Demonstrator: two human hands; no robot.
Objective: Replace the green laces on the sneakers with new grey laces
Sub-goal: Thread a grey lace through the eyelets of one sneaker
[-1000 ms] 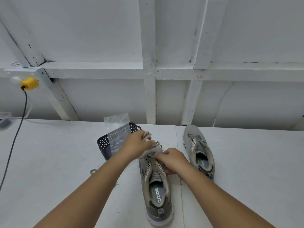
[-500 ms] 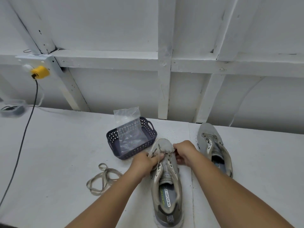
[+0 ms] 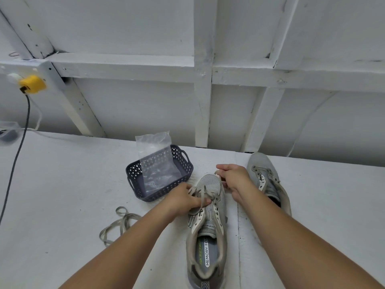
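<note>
A grey sneaker (image 3: pixel 208 232) lies in front of me with its toe pointing away. A lace (image 3: pixel 205 193) crosses its lowest eyelets. My left hand (image 3: pixel 183 199) grips the lace strands at the shoe's left side. My right hand (image 3: pixel 234 179) is closed over the toe and pinches a lace end there. A second grey sneaker (image 3: pixel 268 180) without laces lies to the right. A loose removed lace (image 3: pixel 118 226) is coiled on the table to the left of my left forearm.
A dark perforated basket (image 3: pixel 137 176) holding a clear plastic bag (image 3: pixel 156 163) stands just behind my left hand. A black cable (image 3: pixel 16 159) hangs from a yellow plug (image 3: pixel 32 84) at the far left. A white framed wall (image 3: pixel 202 101) closes the back.
The view has dropped and shifted, so the loose lace shows. My left hand came off the toe to the left eyelets. My right hand moved forward onto the toe with a lace end.
</note>
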